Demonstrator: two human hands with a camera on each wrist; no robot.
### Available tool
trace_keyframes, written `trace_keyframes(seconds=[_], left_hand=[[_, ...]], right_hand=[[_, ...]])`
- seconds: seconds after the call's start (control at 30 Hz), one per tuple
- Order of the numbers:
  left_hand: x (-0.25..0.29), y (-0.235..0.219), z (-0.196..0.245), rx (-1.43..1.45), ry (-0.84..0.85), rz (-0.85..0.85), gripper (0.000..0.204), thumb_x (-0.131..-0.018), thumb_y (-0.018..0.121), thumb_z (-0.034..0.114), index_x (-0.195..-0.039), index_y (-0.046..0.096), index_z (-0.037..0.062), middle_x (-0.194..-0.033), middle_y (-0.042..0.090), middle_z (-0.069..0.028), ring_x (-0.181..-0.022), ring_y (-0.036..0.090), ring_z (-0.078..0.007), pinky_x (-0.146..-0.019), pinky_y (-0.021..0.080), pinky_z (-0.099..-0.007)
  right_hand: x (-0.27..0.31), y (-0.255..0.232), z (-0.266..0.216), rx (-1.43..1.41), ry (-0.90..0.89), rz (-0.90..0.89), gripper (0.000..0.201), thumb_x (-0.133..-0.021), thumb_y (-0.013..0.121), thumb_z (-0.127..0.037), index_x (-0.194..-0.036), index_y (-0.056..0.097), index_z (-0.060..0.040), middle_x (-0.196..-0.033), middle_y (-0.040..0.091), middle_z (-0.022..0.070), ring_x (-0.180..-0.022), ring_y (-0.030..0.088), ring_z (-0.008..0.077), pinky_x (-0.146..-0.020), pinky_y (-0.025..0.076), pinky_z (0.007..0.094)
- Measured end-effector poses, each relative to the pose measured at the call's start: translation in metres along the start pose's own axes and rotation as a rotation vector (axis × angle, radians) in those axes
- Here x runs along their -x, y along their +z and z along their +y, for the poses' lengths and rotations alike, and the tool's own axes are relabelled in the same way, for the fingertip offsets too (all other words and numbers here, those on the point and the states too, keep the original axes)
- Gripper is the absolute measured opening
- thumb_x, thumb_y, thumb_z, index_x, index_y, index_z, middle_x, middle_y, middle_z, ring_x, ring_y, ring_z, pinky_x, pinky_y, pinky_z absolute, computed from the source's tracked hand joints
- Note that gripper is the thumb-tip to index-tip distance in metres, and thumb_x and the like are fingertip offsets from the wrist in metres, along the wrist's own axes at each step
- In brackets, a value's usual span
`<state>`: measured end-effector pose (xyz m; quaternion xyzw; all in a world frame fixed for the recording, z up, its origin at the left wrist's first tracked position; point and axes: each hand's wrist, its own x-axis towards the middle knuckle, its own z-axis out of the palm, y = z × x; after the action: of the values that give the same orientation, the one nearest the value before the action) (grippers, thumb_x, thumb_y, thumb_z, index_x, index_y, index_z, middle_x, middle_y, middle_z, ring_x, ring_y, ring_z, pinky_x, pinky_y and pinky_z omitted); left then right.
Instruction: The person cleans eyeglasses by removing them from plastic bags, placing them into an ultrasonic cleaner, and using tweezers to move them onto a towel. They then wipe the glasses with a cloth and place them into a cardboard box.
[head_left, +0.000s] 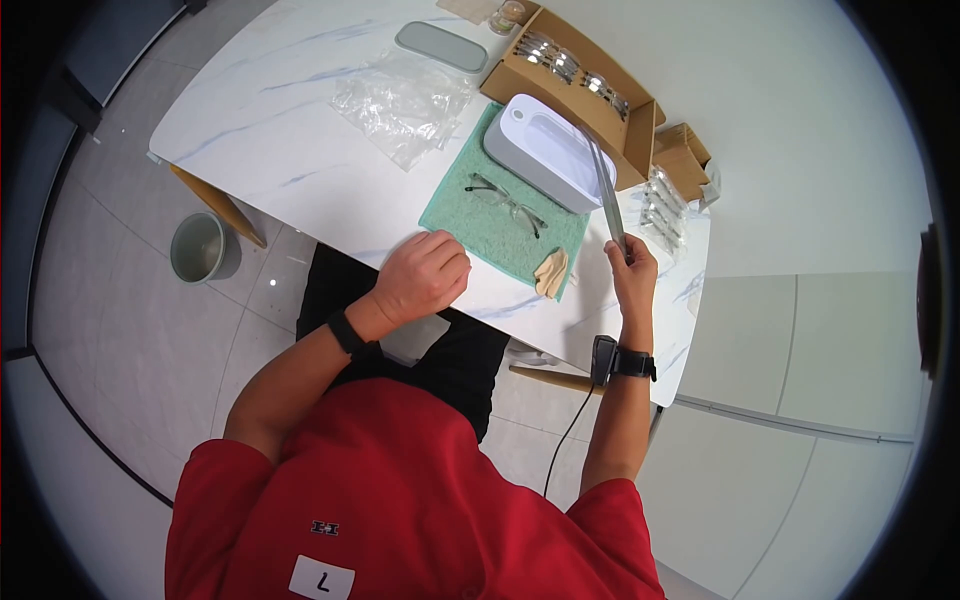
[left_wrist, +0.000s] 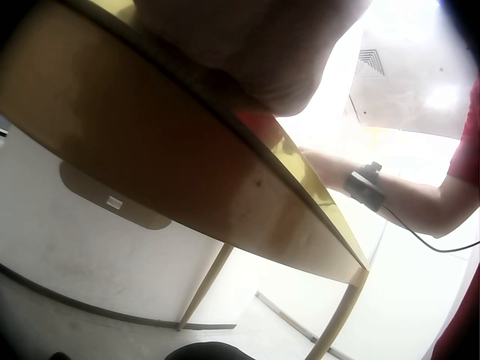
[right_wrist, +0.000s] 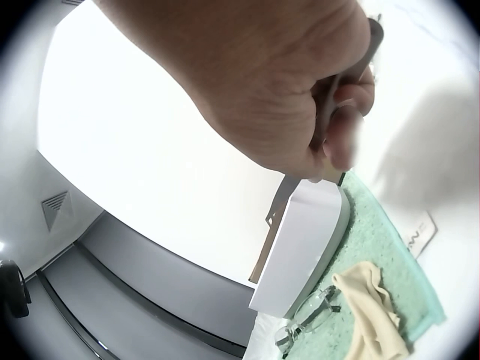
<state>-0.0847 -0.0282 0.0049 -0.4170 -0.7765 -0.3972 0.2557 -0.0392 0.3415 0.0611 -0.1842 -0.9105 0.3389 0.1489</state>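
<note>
Long grey tweezers [head_left: 611,205] [right_wrist: 369,45] are held in my right hand [head_left: 634,280] [right_wrist: 262,82], their tips over the far-right side of a white and grey oblong tub [head_left: 530,160] [right_wrist: 300,247]. My left hand [head_left: 420,275] [left_wrist: 240,45] rests at the table's front edge with loosely curled fingers, no object visible in it. Between the tub and that hand, clear-framed glasses [head_left: 507,205] [right_wrist: 311,311] lie on a green cloth [head_left: 480,232] [right_wrist: 382,255]. A crumpled beige cloth [head_left: 550,272] [right_wrist: 371,311] lies at the green cloth's near right corner.
Behind the tub, a cardboard box [head_left: 640,140] holds several pairs of glasses. Clear plastic bags [head_left: 405,105] and a grey oblong lid [head_left: 441,47] lie to the left. Wrapped items [head_left: 662,212] and a smaller box [head_left: 680,155] stand right. A bin [head_left: 203,248] is on the floor.
</note>
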Motion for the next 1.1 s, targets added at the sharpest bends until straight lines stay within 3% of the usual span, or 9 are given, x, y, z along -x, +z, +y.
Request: trace_keyframes(seconds=[0.17,0.67,1.1], left_hand=[[0.001,-0.002,0.001,0.026,-0.02,-0.029,0.011,-0.077,0.073,0.004,-0.079,0.062,0.0056,-0.083,0.063,-0.006,-0.084,0.064,-0.0255,-0.073,0.053,-0.0379],[0.001,-0.002,0.001,0.03,-0.026,-0.021,0.011,-0.077,0.073,0.005,-0.08,0.062,0.0056,-0.084,0.062,-0.0061,-0.085,0.064,-0.0256,-0.073,0.052,-0.0383],[0.002,-0.002,0.0,0.034,-0.024,-0.013,0.011,-0.077,0.073,0.005,-0.079,0.062,0.0061,-0.084,0.062,-0.006,-0.084,0.064,-0.0256,-0.072,0.052,-0.038]], right_hand=[[0.0,0.0,0.002,-0.013,-0.004,-0.003,0.035,-0.092,0.077,-0.021,-0.115,0.072,0.0056,-0.079,0.069,0.004,-0.067,0.057,0.0088,-0.062,0.047,0.026],[0.007,0.004,0.002,-0.125,0.049,-0.022,0.031,-0.092,0.077,-0.02,-0.111,0.072,0.0051,-0.077,0.064,-0.0005,-0.066,0.051,0.0059,-0.06,0.043,0.0236],[0.016,0.007,-0.008,-0.269,0.149,-0.055,0.029,-0.094,0.074,-0.016,-0.113,0.069,0.0047,-0.083,0.071,0.0021,-0.064,0.053,0.0051,-0.058,0.042,0.0222]])
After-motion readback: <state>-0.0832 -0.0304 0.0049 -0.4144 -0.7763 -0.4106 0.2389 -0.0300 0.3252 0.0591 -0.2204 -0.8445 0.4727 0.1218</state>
